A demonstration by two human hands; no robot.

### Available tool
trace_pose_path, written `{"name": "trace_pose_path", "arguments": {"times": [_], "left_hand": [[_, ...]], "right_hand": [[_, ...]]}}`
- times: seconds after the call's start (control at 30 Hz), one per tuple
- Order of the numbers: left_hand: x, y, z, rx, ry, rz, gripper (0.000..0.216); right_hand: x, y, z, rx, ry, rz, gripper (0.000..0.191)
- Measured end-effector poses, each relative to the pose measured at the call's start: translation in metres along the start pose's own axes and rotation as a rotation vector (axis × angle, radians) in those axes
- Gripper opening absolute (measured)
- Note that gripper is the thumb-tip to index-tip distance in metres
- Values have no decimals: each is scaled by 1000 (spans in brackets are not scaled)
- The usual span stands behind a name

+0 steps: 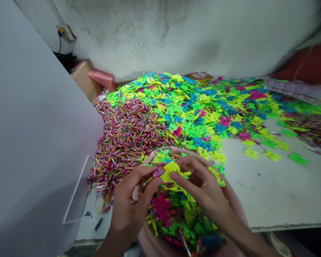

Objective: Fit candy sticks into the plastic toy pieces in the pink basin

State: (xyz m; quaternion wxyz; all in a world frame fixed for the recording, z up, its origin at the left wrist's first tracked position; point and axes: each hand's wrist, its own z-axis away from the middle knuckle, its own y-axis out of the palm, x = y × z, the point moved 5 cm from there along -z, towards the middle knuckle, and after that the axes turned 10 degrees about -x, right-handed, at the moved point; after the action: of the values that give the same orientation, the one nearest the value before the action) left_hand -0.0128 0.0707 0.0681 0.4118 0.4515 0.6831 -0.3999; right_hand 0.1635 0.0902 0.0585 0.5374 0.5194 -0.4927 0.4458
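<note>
The person's left hand [131, 200] pinches a small striped tube [158, 172], and the right hand [203, 189] pinches a bright yellow plastic piece [173, 171] against it, above a round pale pink plastic basin [171, 149]. The step in hand seems to be joining these two, so the fingers appear to need a firm, steady pressure.

Nothing is legible: the dark printed marks [98, 224] on the white sheet [82, 228] are too small and blurred to read.

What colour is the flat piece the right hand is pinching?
The flat plastic piece is bright yellow, best seen in the head view.
</note>
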Motion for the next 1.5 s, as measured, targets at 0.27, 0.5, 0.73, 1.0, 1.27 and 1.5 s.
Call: {"name": "trace_pose_path", "arguments": {"times": [0.27, 0.5, 0.73, 1.0, 1.27, 1.5], "left_hand": [[-22, -3, 1, -50, 281, -302, 14], [-34, 4, 14, -77, 594, -551, 21], [-19, -5, -9, 187, 449, -399, 14], [-5, 14, -17, 412, 475, -539, 18], [3, 7, -17, 84, 313, -295, 23], [17, 19, -15, 260, -27, -43, 25]], "right_hand": [[-3, -3, 9, 3, -158, 286, 17], [16, 0, 21, -17, -597, 626, 29], [20, -1, 18, 156, -745, 617, 37], [-2, -4, 0, 142, -476, 618, 5], [-8, -18, -19, 84, -156, 462, 19], [6, -10, -15, 171, -57, 337, 15]]}}
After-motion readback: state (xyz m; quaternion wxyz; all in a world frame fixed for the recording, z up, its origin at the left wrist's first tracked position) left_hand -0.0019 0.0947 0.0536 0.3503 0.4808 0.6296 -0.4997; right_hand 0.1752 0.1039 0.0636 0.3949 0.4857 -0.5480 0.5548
